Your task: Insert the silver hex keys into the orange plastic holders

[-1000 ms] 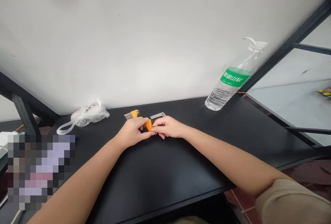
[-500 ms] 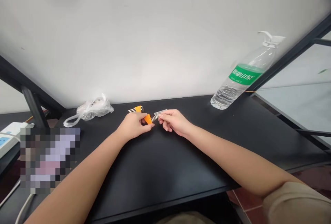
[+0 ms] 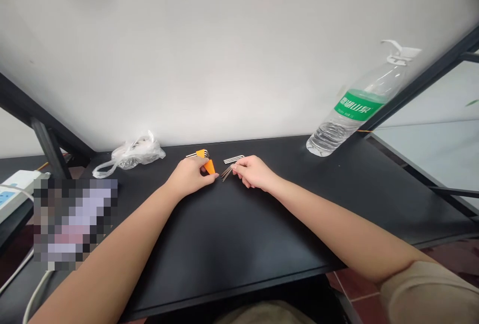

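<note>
My left hand (image 3: pixel 189 176) pinches an orange plastic holder (image 3: pixel 210 166) between thumb and fingers, low over the black tabletop. Just behind that hand lies a second orange holder (image 3: pixel 202 154) with several metal hex keys in it. My right hand (image 3: pixel 255 172) is closed on several thin hex keys (image 3: pixel 226 171), whose long ends fan out to the left. A gap separates these keys from the holder in my left hand. More L-shaped hex keys (image 3: pixel 234 159) lie on the table behind my right fingertips.
On the black table (image 3: pixel 239 244), a large water bottle (image 3: pixel 346 109) stands at the back right and a clear plastic bag (image 3: pixel 136 153) lies at the back left. A blurred-out object (image 3: pixel 77 219) and a white power strip (image 3: pixel 18 191) are at the left.
The hex keys in my right hand have come away from the orange holder in my left hand and now fan apart. My left hand has shifted slightly left.
</note>
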{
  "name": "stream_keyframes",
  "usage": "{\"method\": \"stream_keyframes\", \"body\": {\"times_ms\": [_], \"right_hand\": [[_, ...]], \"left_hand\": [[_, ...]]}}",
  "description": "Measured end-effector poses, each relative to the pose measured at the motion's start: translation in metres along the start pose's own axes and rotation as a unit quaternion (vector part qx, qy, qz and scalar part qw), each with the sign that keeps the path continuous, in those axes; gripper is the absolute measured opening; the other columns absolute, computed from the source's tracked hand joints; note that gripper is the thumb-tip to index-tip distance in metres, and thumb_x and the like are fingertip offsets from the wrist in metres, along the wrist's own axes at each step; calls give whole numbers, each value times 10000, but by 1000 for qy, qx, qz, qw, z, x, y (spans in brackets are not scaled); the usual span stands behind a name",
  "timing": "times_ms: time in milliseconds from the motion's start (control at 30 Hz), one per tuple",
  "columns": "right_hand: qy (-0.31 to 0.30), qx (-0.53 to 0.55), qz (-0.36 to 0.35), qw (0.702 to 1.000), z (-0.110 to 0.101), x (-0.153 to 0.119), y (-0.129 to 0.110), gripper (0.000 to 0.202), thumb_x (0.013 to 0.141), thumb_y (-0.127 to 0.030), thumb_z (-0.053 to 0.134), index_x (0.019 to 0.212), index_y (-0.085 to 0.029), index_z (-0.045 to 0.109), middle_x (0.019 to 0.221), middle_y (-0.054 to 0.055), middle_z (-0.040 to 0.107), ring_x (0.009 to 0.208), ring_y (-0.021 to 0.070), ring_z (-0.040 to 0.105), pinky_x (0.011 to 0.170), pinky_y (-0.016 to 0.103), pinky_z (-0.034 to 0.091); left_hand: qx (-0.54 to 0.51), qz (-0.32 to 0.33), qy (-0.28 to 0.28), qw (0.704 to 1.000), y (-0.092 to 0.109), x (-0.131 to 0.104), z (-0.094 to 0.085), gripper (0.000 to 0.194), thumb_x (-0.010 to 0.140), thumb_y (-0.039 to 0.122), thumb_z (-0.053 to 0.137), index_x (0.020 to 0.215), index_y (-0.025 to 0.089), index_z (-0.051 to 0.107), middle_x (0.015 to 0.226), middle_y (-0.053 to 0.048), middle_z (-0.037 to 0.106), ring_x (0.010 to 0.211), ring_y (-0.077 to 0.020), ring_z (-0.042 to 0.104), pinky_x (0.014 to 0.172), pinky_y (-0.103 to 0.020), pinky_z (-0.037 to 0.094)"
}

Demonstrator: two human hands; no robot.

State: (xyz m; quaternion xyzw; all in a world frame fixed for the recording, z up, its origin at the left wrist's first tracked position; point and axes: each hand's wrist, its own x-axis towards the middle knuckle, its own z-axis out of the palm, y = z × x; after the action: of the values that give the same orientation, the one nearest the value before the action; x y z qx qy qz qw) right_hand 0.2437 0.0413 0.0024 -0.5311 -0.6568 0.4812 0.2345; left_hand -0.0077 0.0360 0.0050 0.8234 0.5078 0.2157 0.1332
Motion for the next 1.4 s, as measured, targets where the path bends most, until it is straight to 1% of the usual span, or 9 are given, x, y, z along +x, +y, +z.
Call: {"method": "stream_keyframes", "body": {"times_ms": [200,533,633,767,867,933,1000,1133,1400], "right_hand": [[-3,-156,0,988,-7,-4,-7,374,983,-457,534,714,-206,602,534,-9,606,435,142,586,454,258,438],[-2,-298,2,954,-14,2,-3,446,967,-544,560,660,-220,553,573,11,612,436,150,514,484,307,347],[30,-317,-40,947,-20,2,0,451,965,-526,570,639,-215,544,612,17,620,495,150,519,512,310,348],[92,-327,-182,923,-27,0,5,260,961,-393,596,787,-211,663,846,45,673,708,171,591,670,320,452],[62,-339,-274,898,-28,-1,10,229,919,-413,679,1050,-235,743,1159,99,662,1031,256,623,895,410,511],[34,-355,-307,883,-27,-1,14,337,890,-450,727,1169,-262,741,1356,122,591,1269,329,535,1036,510,472],[24,-359,-314,879,-24,1,19,322,899,-431,725,1180,-275,742,1454,120,533,1378,353,459,1100,563,429],[31,-341,-312,886,-21,9,28,154,951,-298,647,1062,-270,751,1425,92,564,1316,313,526,1081,542,457],[75,-296,-310,900,-23,28,37,126,922,-158,582,956,-220,686,1189,80,652,1087,247,592,951,421,521]], "left_hand": [[5,-9,-5,1000,-1,0,0,311,816,502,711,754,217,603,732,13,645,669,-156,556,629,-301,400],[15,-6,-22,1000,4,1,-4,321,828,508,689,734,215,596,731,8,625,679,-158,552,637,-293,405],[19,-4,-22,1000,5,1,-5,330,830,509,686,725,213,584,741,5,629,678,-157,548,636,-292,404],[17,2,-20,1000,4,1,-4,327,832,518,686,743,216,597,756,5,639,687,-160,552,642,-292,406],[16,1,-17,1000,3,0,-3,320,830,519,692,761,219,604,770,7,652,698,-163,563,644,-292,407],[18,0,-14,1000,3,0,-2,319,830,520,694,767,220,604,779,6,661,701,-165,568,644,-294,407],[19,0,-14,1000,2,0,-1,328,829,527,697,766,221,598,779,7,662,698,-164,569,641,-296,406],[13,-7,-19,1000,1,0,0,342,832,542,695,770,223,586,773,15,663,688,-160,567,636,-298,404],[18,-17,-25,999,5,1,-2,333,822,528,695,744,224,581,746,14,645,685,-165,564,638,-306,399]]}}
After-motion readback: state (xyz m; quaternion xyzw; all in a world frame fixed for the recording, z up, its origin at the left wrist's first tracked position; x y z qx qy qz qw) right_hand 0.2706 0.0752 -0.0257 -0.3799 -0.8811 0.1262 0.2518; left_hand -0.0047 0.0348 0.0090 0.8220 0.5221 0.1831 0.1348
